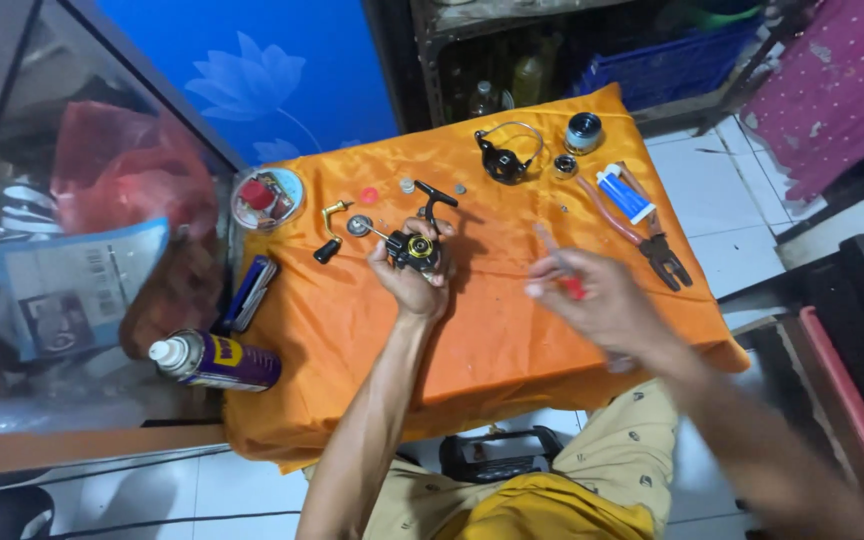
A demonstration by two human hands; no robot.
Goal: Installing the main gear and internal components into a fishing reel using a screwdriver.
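Two hands work over the orange-draped worktop: the left hand grips the black reel body, steadying it above the cloth, while the blurred right hand, right of the reel body, pinches a red-handled tool.

A spray can lies at eight o'clock; pliers and a glue tube lie at two o'clock on the orange cloth.
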